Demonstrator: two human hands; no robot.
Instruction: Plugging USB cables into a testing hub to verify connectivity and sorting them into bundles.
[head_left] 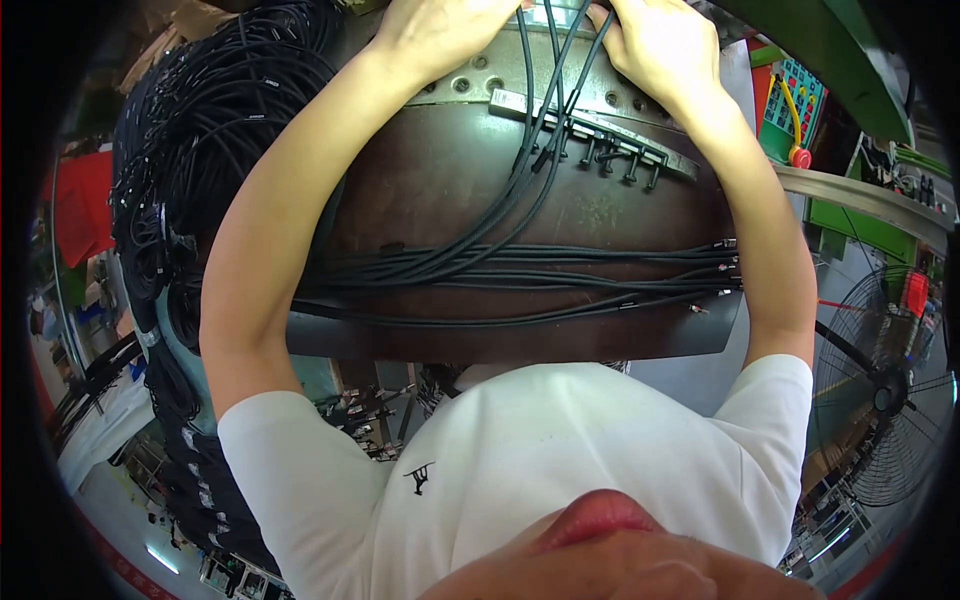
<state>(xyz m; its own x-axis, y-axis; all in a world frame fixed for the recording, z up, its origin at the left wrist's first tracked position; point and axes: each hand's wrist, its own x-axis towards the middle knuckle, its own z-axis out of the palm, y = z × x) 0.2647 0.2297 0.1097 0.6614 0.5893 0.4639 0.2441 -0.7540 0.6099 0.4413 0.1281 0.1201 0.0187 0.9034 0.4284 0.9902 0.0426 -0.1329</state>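
Both hands reach to the top edge of the head view, which cuts off some of their fingers. My left hand (447, 38) is closed, its fingertips at the leftmost of several black cables (530, 75). On the other side, my right hand (668, 48) pinches the rightmost cable between thumb and fingers. Below them is a metal plate with round holes (460, 85). The cables run from the hands across a metal bar with small black pegs (600, 135), then bend left over the brown tabletop (420, 180). What lies at the upper cable ends is out of view.
More black cables (560, 280) lie along the table's near edge, their ends at the right. A large heap of coiled black cables (230, 120) stands at the left. At the right are a green control panel with a red button (798, 157), a metal rail (870, 195) and a fan (885, 390).
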